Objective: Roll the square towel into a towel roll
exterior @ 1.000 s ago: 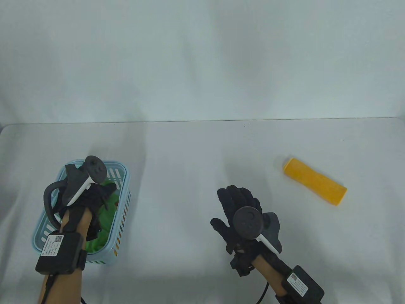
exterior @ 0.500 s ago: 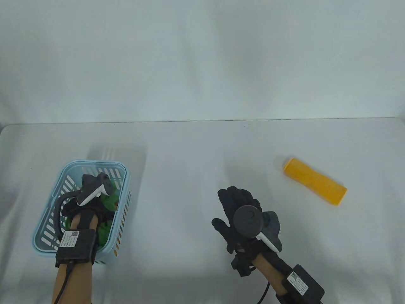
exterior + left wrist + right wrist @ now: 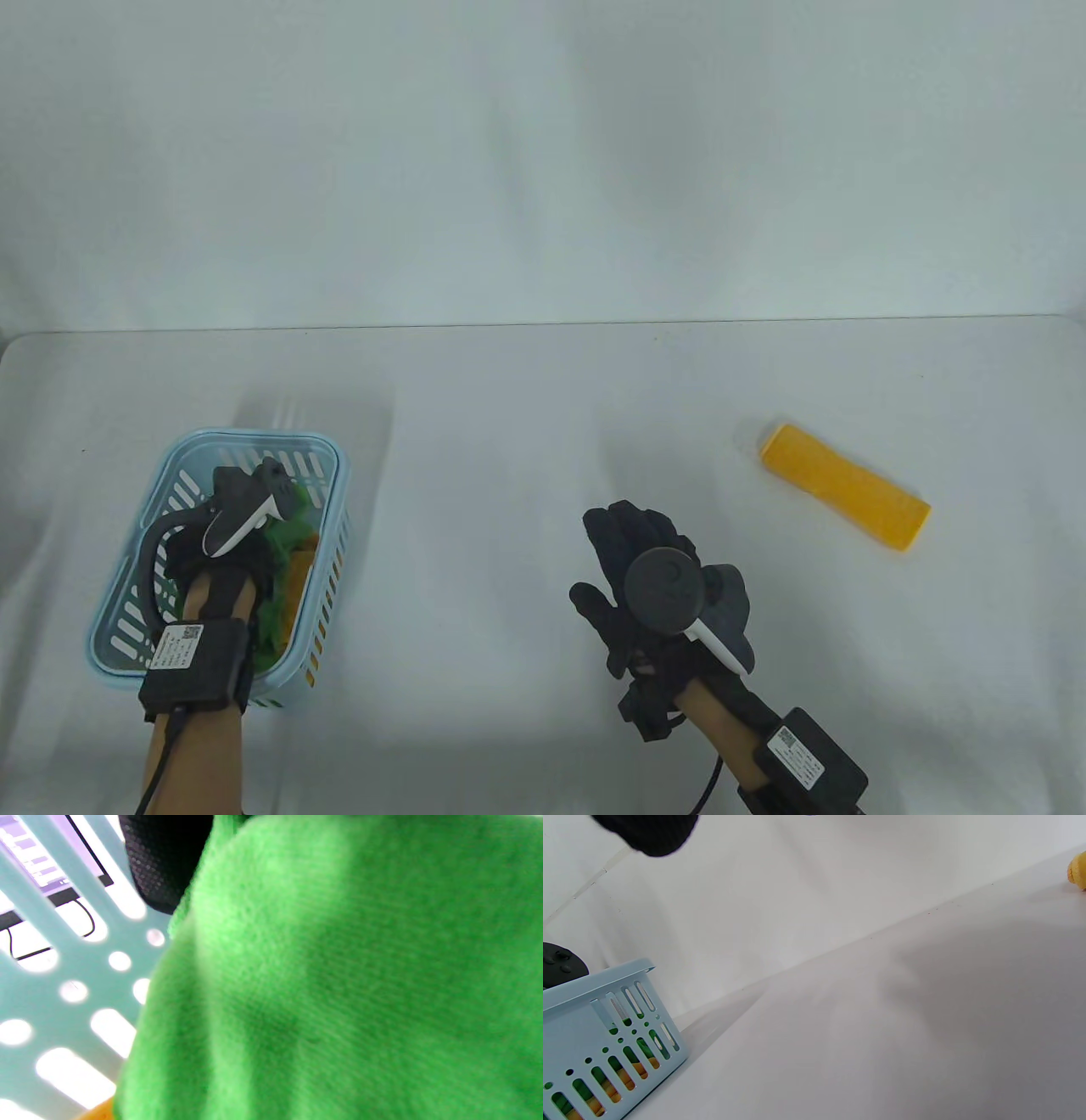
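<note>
— Where are we? I see the white table (image 3: 526, 441), and a pale blue slotted basket (image 3: 191, 446) on its left.

— Fetching, I'd say. The left hand (image 3: 222, 560) is down in the basket on the green towel (image 3: 293, 531), though whether the fingers have closed on it I can't tell.

— And the right hand (image 3: 649, 577)?

— Spread open, holding nothing (waiting, apparently). A finished yellow towel roll (image 3: 844, 497) lies far right.

— Next?

— Lift the green one clear of the orange cloth (image 3: 299, 586) beneath, then spread it flat mid-table.
</note>
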Motion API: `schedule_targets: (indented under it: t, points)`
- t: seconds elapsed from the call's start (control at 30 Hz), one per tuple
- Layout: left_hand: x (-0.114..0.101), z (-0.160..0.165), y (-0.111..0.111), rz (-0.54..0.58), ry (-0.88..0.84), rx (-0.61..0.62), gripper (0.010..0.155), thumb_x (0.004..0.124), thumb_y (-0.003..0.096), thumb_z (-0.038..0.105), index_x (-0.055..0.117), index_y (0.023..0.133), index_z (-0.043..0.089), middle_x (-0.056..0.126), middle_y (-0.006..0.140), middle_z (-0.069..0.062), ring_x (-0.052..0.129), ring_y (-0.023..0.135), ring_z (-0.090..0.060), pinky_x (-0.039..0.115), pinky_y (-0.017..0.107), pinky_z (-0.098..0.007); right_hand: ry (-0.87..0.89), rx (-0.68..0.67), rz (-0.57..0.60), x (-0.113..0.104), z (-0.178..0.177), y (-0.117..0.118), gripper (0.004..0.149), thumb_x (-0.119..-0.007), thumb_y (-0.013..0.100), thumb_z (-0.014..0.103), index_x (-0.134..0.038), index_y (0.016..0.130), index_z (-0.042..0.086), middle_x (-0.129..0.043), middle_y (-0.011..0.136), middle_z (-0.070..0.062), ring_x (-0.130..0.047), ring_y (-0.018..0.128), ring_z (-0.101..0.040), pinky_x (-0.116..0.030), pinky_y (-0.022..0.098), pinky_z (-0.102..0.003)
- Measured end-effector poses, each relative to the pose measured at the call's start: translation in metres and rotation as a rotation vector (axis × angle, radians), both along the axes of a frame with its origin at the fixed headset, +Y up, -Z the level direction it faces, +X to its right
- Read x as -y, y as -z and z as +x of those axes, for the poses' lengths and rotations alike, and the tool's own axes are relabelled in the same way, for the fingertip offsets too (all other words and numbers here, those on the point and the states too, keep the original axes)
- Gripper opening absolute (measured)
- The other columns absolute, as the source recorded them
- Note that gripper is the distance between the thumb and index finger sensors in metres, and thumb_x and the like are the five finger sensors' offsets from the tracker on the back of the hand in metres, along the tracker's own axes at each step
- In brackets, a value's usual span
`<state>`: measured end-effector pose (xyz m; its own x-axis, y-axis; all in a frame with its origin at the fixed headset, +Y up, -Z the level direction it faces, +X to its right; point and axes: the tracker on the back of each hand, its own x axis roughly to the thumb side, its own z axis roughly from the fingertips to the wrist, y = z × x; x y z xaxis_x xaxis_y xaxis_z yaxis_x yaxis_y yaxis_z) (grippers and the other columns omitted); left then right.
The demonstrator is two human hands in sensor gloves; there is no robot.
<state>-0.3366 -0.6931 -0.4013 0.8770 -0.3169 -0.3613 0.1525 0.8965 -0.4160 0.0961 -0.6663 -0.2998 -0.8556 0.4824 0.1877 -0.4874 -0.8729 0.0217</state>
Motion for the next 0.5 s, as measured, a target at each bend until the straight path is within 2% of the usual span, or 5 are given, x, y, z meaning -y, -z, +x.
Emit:
schedule_targets:
  t: [0.17,0.5]
  points:
    - [-0.018,-0.002,-0.003,0.057,-0.002,-0.019,0.059,0.084,0.0370,0.038,0.070,0.094,0.036,0.077,0.098,0.004,0.096,0.078,-0.027,0.078,0.062,-0.048,0.008,0.006,-0.004,0.000,0.001,0.001,0.077,-0.068,0.035,0.059,-0.030,0.099,0.041,-0.029,0.112,0.007,-0.034,0.108,-0.033,-0.035,0.075,-0.064]
    - [-0.089,-0.005,-0.021,0.249,-0.082,-0.061,0.058,0.083,0.0375,0.036,0.070,0.094,0.033,0.078,0.096,0.001,0.100,0.070,-0.025,0.081,0.059,-0.046,0.016,0.014,-0.010,0.000,0.004,0.002,0.077,-0.068,0.035,0.059,-0.030,0.099,0.040,-0.029,0.112,0.007,-0.035,0.108,-0.033,-0.036,0.075,-0.064]
